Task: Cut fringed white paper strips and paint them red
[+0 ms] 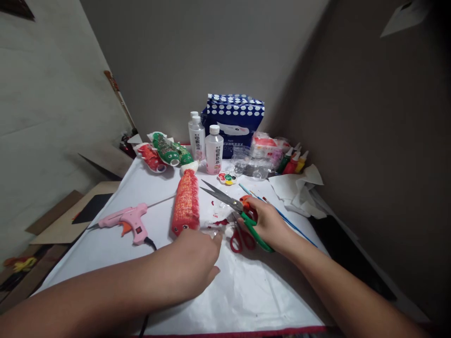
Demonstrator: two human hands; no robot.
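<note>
While the right hand (269,225) is gripping the green-handled scissors (232,206) with its fingers through the loops, blades parted and pointing left, the left hand (192,263) is pinching a small clear scrap (213,231) on the white sheet (246,291) just below the red painted bottle (185,202). Those open blades are hovering close to the left fingertips, so a quick snip could be nicking skin, I'd judge. Wet red paint blotches (221,222) are sitting near both hands and may be smearing. A second, red-handled pair of scissors (241,238) is lying partly under the right hand. What the scrap is stays hard to make out, and the pink glue gun (128,219) cord is running off the table edge
</note>
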